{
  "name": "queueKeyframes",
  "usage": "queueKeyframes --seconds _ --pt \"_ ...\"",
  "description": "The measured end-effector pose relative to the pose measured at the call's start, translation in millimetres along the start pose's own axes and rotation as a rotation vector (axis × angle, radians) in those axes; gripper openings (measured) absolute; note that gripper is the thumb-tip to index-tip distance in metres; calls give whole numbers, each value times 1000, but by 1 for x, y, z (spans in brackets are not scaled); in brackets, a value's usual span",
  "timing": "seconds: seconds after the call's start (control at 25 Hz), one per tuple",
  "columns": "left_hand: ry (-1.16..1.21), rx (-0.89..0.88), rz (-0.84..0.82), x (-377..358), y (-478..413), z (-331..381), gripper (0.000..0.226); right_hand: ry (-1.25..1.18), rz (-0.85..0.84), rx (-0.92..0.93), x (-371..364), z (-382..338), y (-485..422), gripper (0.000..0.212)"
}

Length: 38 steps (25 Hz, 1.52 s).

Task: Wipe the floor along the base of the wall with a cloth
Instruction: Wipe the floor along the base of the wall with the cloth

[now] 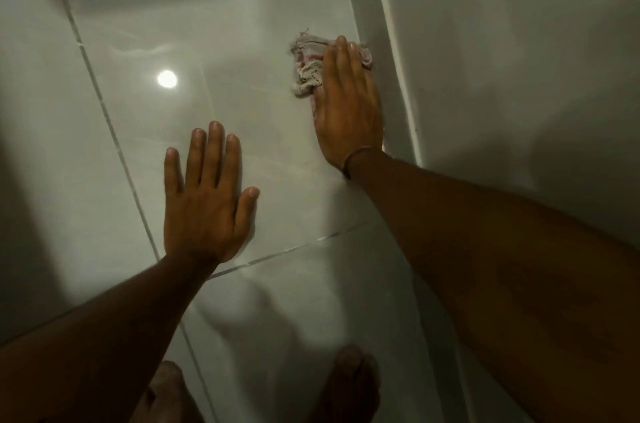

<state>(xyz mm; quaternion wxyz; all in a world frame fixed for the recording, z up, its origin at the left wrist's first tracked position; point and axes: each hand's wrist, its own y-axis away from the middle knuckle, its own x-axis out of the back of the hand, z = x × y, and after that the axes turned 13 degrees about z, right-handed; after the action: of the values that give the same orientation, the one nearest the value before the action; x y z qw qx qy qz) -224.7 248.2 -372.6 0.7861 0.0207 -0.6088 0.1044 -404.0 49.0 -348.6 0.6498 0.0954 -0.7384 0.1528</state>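
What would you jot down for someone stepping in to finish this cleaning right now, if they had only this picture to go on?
Right hand: flat, palm down on the frayed grey-and-pink rag cloth, pressing it to the floor right beside the white skirting strip at the base of the wall. No closed grip, just pressure.
Left hand: empty, fingers spread flat on the glossy pale floor tile, apparently as a brace.
Done: cannot tell how much of the edge has been wiped; the tiles shine all over.
Left: keep sliding the cloth along the skirting, probably away from the body.
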Motion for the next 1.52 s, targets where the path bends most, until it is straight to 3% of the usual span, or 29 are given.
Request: queueKeyframes --seconds 0.32,0.8,1.08,1.32,1.52 --pt "-23 -28 22 -5 2 -3 84 -86 -36 -34 5 9 17 66" --pt "-14 -39 53 -10 4 -7 83 -110 22 -95 28 36 180 62" --pt "-14 -35 61 -13 5 -8 82 -30 -69 -224 40 44 285 65" --pt "-20 -34 66 -13 7 -8 83 -28 -66 -216 36 36 253 69" --pt "-20 -25 58 -9 5 -6 82 -86 -20 -114 19 28 136 66"
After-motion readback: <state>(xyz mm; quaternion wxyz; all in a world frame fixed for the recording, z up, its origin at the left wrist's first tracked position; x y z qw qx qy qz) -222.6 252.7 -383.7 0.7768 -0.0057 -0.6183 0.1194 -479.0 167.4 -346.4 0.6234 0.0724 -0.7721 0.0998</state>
